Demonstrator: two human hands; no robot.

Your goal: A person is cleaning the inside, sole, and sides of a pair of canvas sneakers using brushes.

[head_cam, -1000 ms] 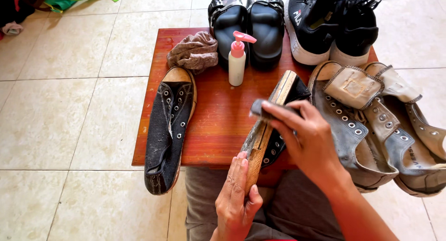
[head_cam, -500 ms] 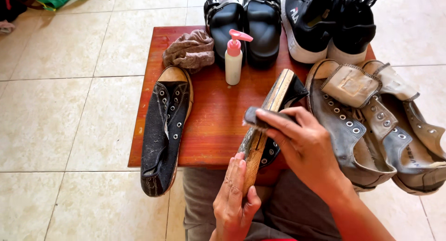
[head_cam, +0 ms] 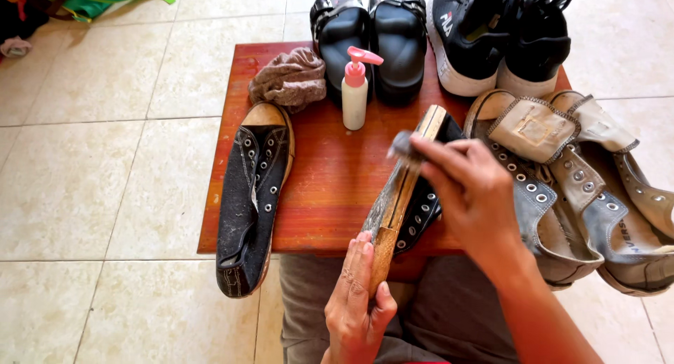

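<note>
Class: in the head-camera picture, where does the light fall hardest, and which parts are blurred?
Head view: bright daylight washes out the floor tiles and shines on the red table; the right hand and its grey cloth look slightly motion-blurred; the shoes stay sharp.

Red wooden table (head_cam: 323, 195) bears shoes (head_cam: 251, 195), rag (head_cam: 289, 80), pump bottle (head_cam: 354, 90).

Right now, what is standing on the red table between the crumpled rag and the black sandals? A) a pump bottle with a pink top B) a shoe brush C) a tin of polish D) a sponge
A: a white pump bottle with a pink top stands upright on the table, right of the rag and in front of the black sandals.
</note>
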